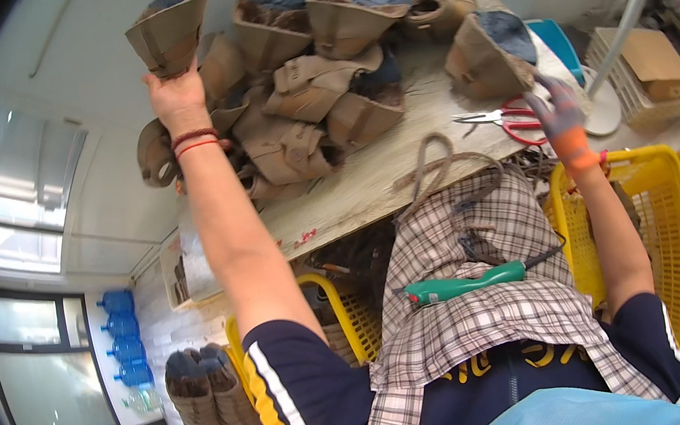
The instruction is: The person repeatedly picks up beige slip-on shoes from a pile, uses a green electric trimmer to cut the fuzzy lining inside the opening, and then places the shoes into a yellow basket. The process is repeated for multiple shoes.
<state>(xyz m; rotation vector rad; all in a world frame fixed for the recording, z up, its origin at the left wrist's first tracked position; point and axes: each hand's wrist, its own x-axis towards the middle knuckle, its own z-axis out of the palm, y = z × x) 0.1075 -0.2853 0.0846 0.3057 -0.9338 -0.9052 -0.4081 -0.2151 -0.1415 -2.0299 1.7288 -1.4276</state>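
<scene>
My left hand (180,100) reaches up at the far left, closed on the lower end of a brown cap with a blue lining (173,30), held above the table. More brown caps with blue linings and folded flaps (292,135) lie heaped beside it. At the table's right, my right hand (558,111) wears a grey and orange glove, its fingers stretched out. Its fingertips are by the lower edge of another brown cap (483,56); whether they touch it, I cannot tell. Scissors with red handles (517,124) lie right beside that hand.
A green corded hand tool (465,282) rests on my checked apron (486,234). Yellow baskets (662,197) stand by the table (340,212). A brown cloth strap (439,163) lies at its front edge. A fan pole (619,35) and cardboard box (644,62) are at the right.
</scene>
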